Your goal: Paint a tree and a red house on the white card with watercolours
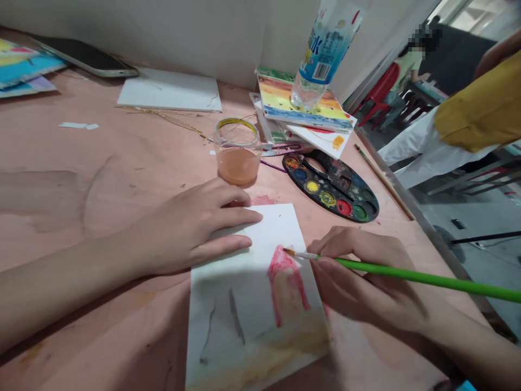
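Head view: right hand [362, 277], fingers curled closed around a slim green paintbrush [427, 279], its bristle tip touching a pink painted arch [283, 271] on a white rectangular paper card [244, 282] just beside the fingertips. Left hand [187, 228], fingers open and flat, resting on the card's top edge. Just beyond those fingers, a clear plastic cup of peach-tinted water [236, 163]; farther beyond, a round black paint palette [329, 187].
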The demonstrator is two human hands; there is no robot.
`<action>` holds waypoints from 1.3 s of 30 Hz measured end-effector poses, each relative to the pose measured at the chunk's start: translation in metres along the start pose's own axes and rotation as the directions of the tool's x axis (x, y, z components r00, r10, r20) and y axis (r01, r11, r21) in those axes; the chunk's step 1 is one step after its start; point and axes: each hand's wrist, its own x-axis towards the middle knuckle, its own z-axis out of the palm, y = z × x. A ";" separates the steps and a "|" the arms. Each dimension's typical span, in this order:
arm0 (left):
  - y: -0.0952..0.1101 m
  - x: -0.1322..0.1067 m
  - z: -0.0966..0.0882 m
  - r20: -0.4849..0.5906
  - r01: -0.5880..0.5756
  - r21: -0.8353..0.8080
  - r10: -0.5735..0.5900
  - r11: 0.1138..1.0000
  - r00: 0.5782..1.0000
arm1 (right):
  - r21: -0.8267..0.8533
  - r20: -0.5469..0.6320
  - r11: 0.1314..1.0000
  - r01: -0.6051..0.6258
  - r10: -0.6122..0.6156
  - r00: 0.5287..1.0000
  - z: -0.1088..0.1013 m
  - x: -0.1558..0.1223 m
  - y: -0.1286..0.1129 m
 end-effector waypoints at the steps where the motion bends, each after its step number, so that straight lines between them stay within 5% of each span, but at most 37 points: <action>1: 0.000 0.000 0.000 0.000 0.002 -0.002 -0.002 1.000 1.000 | 0.024 0.009 1.000 0.002 -0.002 1.000 0.000 0.000 0.000; 26: -0.002 -0.002 0.002 -0.035 -0.023 -0.010 0.023 1.000 0.999 | 0.053 0.021 0.997 0.061 -0.062 0.998 -0.004 0.001 -0.007; 34: -0.002 -0.001 0.003 -0.032 -0.019 -0.012 0.018 1.000 0.999 | -0.125 0.049 0.969 0.213 -0.208 0.977 -0.008 0.005 -0.013; 39: -0.002 -0.001 0.002 -0.047 -0.073 0.047 0.075 0.996 0.996 | -0.207 0.151 0.957 0.205 -0.175 0.973 -0.013 0.008 -0.018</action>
